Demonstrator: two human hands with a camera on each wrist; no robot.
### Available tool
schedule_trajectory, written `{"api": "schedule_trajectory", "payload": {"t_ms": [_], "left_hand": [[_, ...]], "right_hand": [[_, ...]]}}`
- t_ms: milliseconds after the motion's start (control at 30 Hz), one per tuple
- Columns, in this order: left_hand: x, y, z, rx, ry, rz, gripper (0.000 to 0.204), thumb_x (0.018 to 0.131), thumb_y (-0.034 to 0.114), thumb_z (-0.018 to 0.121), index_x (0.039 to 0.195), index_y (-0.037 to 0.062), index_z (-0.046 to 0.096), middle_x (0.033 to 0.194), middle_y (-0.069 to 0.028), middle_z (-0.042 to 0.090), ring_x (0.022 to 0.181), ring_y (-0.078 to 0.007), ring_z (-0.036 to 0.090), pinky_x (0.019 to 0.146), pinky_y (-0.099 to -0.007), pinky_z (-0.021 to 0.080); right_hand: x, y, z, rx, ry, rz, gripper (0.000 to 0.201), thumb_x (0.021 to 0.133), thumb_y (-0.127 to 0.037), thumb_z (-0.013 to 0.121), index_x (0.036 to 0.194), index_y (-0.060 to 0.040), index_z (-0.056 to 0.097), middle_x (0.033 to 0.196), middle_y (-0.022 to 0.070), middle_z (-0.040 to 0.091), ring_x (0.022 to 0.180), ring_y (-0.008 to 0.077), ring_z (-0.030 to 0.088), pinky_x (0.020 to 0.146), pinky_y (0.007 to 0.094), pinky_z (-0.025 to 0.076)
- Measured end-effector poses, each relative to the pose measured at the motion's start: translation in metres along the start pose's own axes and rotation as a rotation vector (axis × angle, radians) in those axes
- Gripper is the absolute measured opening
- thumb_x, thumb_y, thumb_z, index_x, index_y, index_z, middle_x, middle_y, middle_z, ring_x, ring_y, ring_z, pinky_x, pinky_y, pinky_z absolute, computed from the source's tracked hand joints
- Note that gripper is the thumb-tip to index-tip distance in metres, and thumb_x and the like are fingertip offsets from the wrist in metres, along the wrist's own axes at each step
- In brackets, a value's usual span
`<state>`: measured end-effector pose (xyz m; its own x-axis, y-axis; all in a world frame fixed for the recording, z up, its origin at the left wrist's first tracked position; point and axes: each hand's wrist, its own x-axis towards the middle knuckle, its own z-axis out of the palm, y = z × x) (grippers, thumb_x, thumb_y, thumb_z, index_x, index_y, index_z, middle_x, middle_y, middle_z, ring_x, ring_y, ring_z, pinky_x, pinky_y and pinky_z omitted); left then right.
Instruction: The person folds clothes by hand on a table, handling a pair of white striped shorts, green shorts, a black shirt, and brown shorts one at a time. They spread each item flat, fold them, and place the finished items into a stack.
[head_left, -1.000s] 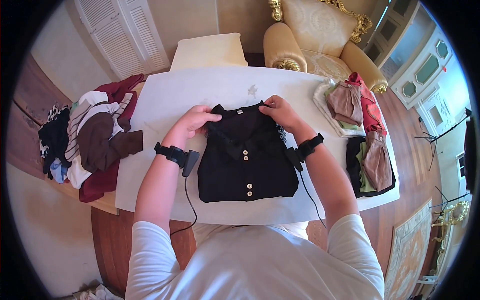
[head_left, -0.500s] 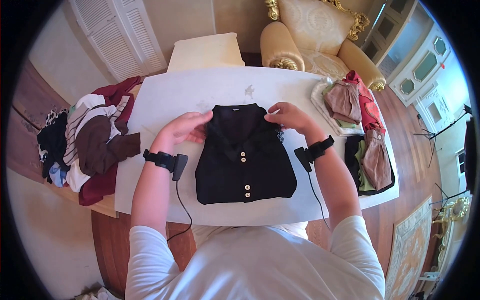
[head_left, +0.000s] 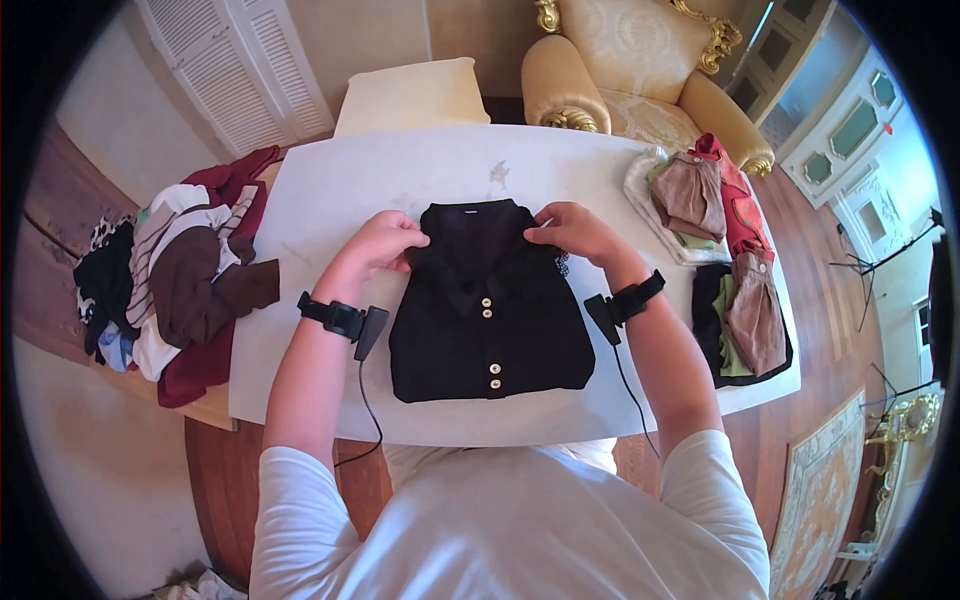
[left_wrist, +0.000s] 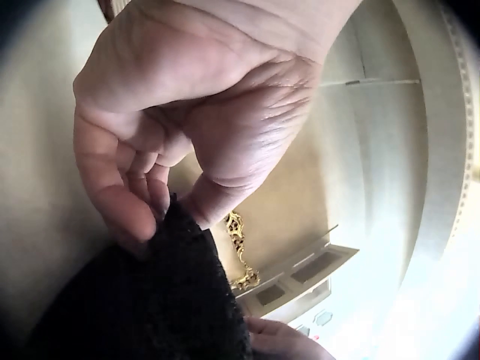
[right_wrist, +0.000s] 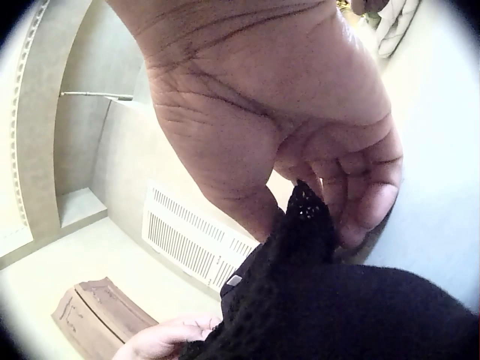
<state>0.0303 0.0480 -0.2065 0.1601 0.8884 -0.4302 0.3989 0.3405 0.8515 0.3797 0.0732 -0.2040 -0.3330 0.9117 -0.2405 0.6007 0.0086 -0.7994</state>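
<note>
A black buttoned top point(head_left: 450, 340) lies folded on a white table point(head_left: 330, 190), collar away from me. Pairs of gold buttons point(head_left: 495, 376) run down its front, and a small label point(head_left: 470, 211) shows inside the neck. At the upper left shoulder, my left hand point(head_left: 388, 240) pinches the edge of the fabric between thumb and fingers, as the left wrist view shows up close. My right hand point(head_left: 578, 232) pinches the opposite shoulder; in the right wrist view a lacy black edge point(right_wrist: 307, 214) rises between its thumb and fingers.
Loose clothes, among them a brown garment point(head_left: 190, 290) and a dark red one point(head_left: 185, 385), are heaped at the left. Folded clothes point(head_left: 690, 195) lie along the right table edge, with another pile point(head_left: 755, 320) nearer me. A gilded armchair point(head_left: 640, 70) and a cream-covered seat point(head_left: 410, 95) stand beyond the table.
Both hands let go of the top's shoulders and moved slightly apart, then came back in and took hold of the shoulder edges again. The collar now lies flatter and more even.
</note>
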Motion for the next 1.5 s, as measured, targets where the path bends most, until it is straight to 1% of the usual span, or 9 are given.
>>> {"api": "schedule_trajectory", "payload": {"t_ms": [133, 233, 333, 467, 800, 967, 1133, 1300, 1500], "left_hand": [[-0.008, -0.008, -0.008, -0.279, -0.046, -0.008, 0.018, 0.096, 0.021, 0.073, 0.106, 0.0077, 0.067, 0.097, -0.0023, 0.070, 0.085, -0.0154, 0.068, 0.077, -0.0348, 0.060], [-0.003, -0.017, -0.013, -0.324, -0.068, -0.071, 0.017, 0.097, 0.021, 0.073, 0.107, 0.0089, 0.068, 0.098, -0.0019, 0.070, 0.086, -0.0154, 0.069, 0.078, -0.0350, 0.060], [-0.006, -0.012, -0.004, -0.277, -0.016, -0.106, 0.016, 0.099, 0.021, 0.071, 0.108, 0.0093, 0.069, 0.097, -0.0018, 0.071, 0.084, -0.0151, 0.069, 0.076, -0.0342, 0.059], [0.001, -0.016, -0.004, -0.310, -0.060, -0.044, 0.019, 0.100, 0.023, 0.069, 0.111, 0.0073, 0.070, 0.100, -0.0041, 0.071, 0.088, -0.0164, 0.069, 0.081, -0.0362, 0.059], [-0.019, -0.018, -0.013, -0.164, 0.003, -0.167, 0.012, 0.099, 0.018, 0.067, 0.106, 0.0088, 0.069, 0.093, -0.0026, 0.071, 0.080, -0.0133, 0.068, 0.070, -0.0298, 0.055], [-0.011, -0.012, -0.007, 0.077, 0.205, 0.160, 0.025, 0.099, 0.029, 0.072, 0.111, 0.0064, 0.068, 0.097, -0.0024, 0.069, 0.085, -0.0110, 0.065, 0.073, -0.0279, 0.052], [-0.017, 0.011, 0.015, 0.008, 0.070, 0.137, 0.043, 0.096, 0.030, 0.078, 0.122, -0.0018, 0.066, 0.107, -0.0081, 0.073, 0.087, -0.0144, 0.067, 0.071, -0.0301, 0.053], [0.009, -0.008, 0.014, -0.138, -0.018, 0.122, 0.044, 0.097, 0.029, 0.078, 0.127, -0.0011, 0.066, 0.115, -0.0072, 0.073, 0.099, -0.0171, 0.068, 0.082, -0.0325, 0.053], [0.014, -0.018, 0.013, -0.335, -0.125, 0.103, 0.043, 0.098, 0.032, 0.077, 0.126, 0.0005, 0.067, 0.117, -0.0058, 0.072, 0.107, -0.0169, 0.067, 0.091, -0.0332, 0.052]], "right_hand": [[-0.004, 0.004, -0.003, -0.006, 0.026, -0.001, 0.043, 0.086, -0.030, 0.083, 0.111, 0.0029, 0.074, 0.092, 0.0140, 0.074, 0.083, 0.0254, 0.071, 0.076, 0.0380, 0.056], [0.008, 0.016, 0.011, -0.247, 0.430, -0.332, 0.033, 0.086, -0.023, 0.078, 0.106, 0.0019, 0.073, 0.092, 0.0182, 0.075, 0.084, 0.0345, 0.073, 0.079, 0.0429, 0.058], [0.001, -0.033, 0.029, -0.133, 0.458, -0.456, 0.025, 0.086, -0.018, 0.073, 0.103, 0.0003, 0.072, 0.094, 0.0211, 0.075, 0.088, 0.0403, 0.074, 0.083, 0.0460, 0.059], [0.008, -0.073, 0.073, -0.186, 0.175, -0.507, 0.024, 0.090, -0.019, 0.074, 0.107, -0.0023, 0.071, 0.092, 0.0159, 0.076, 0.088, 0.0332, 0.075, 0.081, 0.0423, 0.059], [0.034, -0.079, 0.089, 0.100, 0.097, -0.340, 0.030, 0.081, -0.013, 0.080, 0.105, 0.0016, 0.069, 0.093, 0.0176, 0.076, 0.090, 0.0300, 0.076, 0.081, 0.0383, 0.059], [0.020, -0.087, 0.079, 0.204, -0.014, -0.255, 0.029, 0.084, -0.014, 0.079, 0.106, 0.0010, 0.069, 0.091, 0.0177, 0.077, 0.088, 0.0317, 0.076, 0.080, 0.0404, 0.059], [0.035, -0.049, 0.040, -0.111, 0.460, -0.479, 0.024, 0.089, -0.014, 0.071, 0.110, -0.0018, 0.071, 0.092, 0.0199, 0.077, 0.090, 0.0387, 0.075, 0.083, 0.0456, 0.059], [0.026, -0.012, 0.000, -0.311, 0.377, -0.214, 0.041, 0.088, -0.027, 0.075, 0.117, 0.0011, 0.069, 0.106, 0.0225, 0.075, 0.105, 0.0378, 0.072, 0.092, 0.0452, 0.057], [-0.008, -0.019, -0.006, -0.082, 0.073, 0.178, 0.057, 0.090, -0.038, 0.082, 0.128, 0.0021, 0.067, 0.098, 0.0143, 0.074, 0.089, 0.0200, 0.071, 0.079, 0.0338, 0.058]]}}
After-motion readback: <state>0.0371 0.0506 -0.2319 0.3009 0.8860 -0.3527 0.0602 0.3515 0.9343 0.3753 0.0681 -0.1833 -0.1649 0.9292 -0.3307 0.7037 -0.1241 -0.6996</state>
